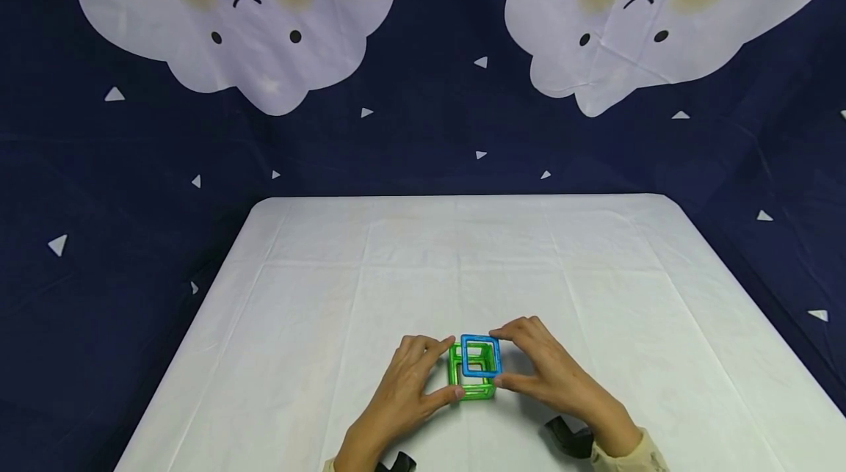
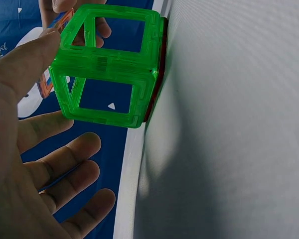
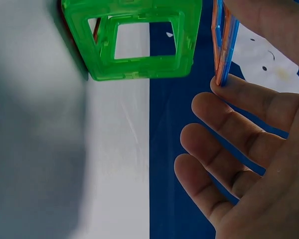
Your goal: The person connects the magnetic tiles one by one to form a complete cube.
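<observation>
A green open-framed cube of magnetic tiles (image 1: pixel 479 390) stands on the white table. My left hand (image 1: pixel 405 387) holds it between thumb and index finger, with the other fingers spread loosely in the left wrist view. Dark red shows along the cube's base (image 2: pixel 162 59) there. My right hand (image 1: pixel 554 369) pinches a blue square magnetic tile (image 1: pixel 465 358) by its right side, thumb at the near corner and index finger at the far one. The tile overlaps the cube's top in the head view. From the right wrist, the tile (image 3: pixel 223 59) appears beside the cube, apart from it, with orange along its cube-facing side.
The white-covered table (image 1: pixel 463 237) stretches forward and to both sides of the hands. Behind it hangs a dark blue cloth (image 1: pixel 436 134) printed with white clouds and small triangles. Black straps (image 1: pixel 570 437) sit at the wrists.
</observation>
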A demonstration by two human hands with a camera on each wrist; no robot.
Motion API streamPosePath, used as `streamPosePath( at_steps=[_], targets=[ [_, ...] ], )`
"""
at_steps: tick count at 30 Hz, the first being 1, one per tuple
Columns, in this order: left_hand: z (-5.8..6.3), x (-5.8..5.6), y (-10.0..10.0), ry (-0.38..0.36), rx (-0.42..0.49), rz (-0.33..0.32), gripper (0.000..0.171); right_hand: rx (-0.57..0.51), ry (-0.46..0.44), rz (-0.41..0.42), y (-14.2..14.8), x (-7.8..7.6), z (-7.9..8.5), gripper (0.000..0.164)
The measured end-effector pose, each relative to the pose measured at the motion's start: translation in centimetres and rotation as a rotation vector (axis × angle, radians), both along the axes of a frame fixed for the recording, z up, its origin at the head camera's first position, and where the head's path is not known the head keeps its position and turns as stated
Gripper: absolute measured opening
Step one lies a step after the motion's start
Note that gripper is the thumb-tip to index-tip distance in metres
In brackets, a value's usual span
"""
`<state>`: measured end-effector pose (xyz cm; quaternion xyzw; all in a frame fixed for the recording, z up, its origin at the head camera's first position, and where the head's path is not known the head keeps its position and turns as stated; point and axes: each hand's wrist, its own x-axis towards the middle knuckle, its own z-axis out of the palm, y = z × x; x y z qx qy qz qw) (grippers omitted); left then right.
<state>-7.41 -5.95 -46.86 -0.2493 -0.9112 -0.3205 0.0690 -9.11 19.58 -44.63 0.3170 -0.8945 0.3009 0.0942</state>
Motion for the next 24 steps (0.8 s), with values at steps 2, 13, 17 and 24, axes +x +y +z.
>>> streamPosePath(
  at_steps=[2,13,17,24],
  targets=[
    [-0.01,-0.03,0.0,0.005,0.004,-0.001,0.068,0.001,0.004,0.005,-0.17,-0.02,0.02,0.062],
    [0.02,-0.04,0.0,0.013,0.005,-0.005,0.068,0.014,0.011,0.007,-0.85,0.01,0.12,0.064],
    [-0.03,-0.04,0.01,0.031,0.0,-0.007,0.067,0.027,0.018,0.006,-0.94,0.02,0.02,0.064],
    [-0.16,-0.06,-0.01,0.031,-0.003,-0.009,0.067,0.046,0.034,-0.001,-0.97,-0.02,-0.21,0.063]
  ],
)
